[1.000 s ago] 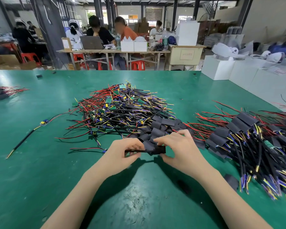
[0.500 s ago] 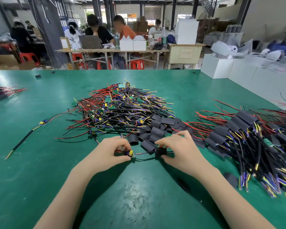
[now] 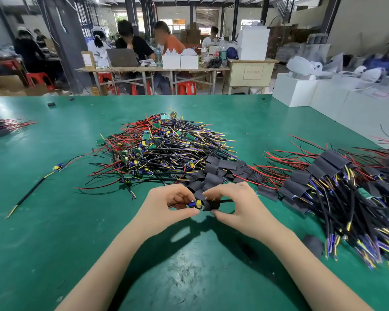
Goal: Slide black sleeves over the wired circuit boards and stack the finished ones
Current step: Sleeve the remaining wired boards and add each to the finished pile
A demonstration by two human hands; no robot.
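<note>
My left hand [image 3: 166, 207] pinches a small wired circuit board [image 3: 195, 204] with blue and yellow parts. My right hand [image 3: 236, 205] grips a black sleeve [image 3: 211, 205] that touches the board's right end, with black wire running out to the right. Both hands hover just above the green table [image 3: 76, 232]. Behind them lies a heap of bare wired boards [image 3: 164, 149]. Loose black sleeves [image 3: 213, 173] sit at that heap's near right edge. A stack of sleeved boards [image 3: 337, 189] spreads on the right.
A single wired board [image 3: 58, 167] with a long black lead lies at the left. A loose sleeve [image 3: 313, 244] rests near my right forearm. Another wire bundle [image 3: 5, 126] is at the far left edge. People sit at tables beyond; white boxes [image 3: 301, 90] stand at the right.
The hands drew apart along the wire, then came back together. The sleeve has slid left along the wire and now meets the board held by my left hand.
</note>
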